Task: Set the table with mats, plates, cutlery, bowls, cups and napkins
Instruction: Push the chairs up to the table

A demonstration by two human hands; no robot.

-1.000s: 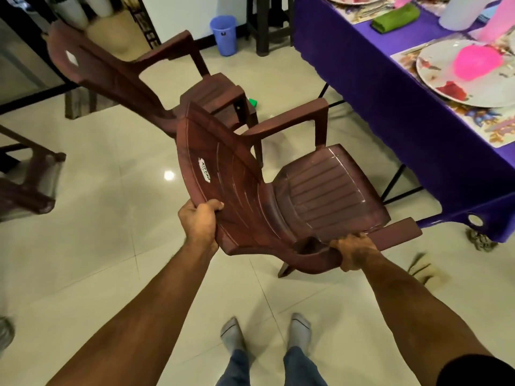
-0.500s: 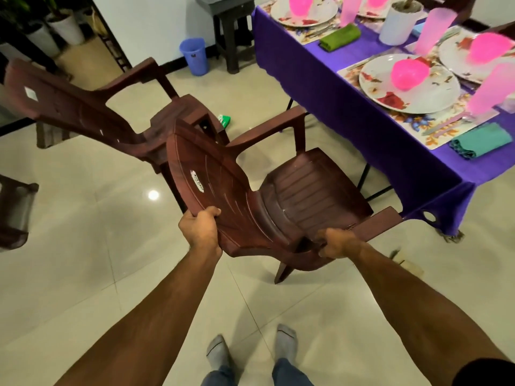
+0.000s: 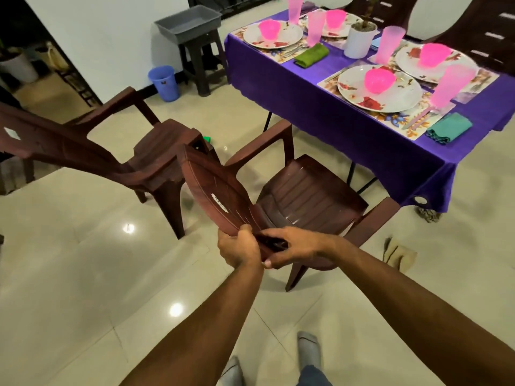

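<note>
1. Left grip (image 3: 237, 250): fingers curled round the top edge of the backrest of the near brown chair (image 3: 306, 196), holding it.
2. Right grip (image 3: 289, 246): thumb below and fingers over the same backrest edge, touching the left grip; it holds the chair too.
3. The near brown chair stands on the tiled floor (image 3: 83, 274), seat towards the surface (image 3: 292, 87), just short of its near edge.
4. A second brown chair (image 3: 111, 151) stands to the left, close beside the first.
5. Near right corner of the purple-clothed surface: a teal napkin (image 3: 448, 129), cutlery (image 3: 418, 118) on a floral mat (image 3: 401, 123), a plate (image 3: 359, 91) carrying a pink bowl (image 3: 380, 79), a pink cup (image 3: 451, 83).
6. Far left corner: a green napkin (image 3: 311, 55), another plate (image 3: 250, 37) with a bowl on it.
7. Further settings lie along the far edge, round a white pot (image 3: 359, 41).
</note>
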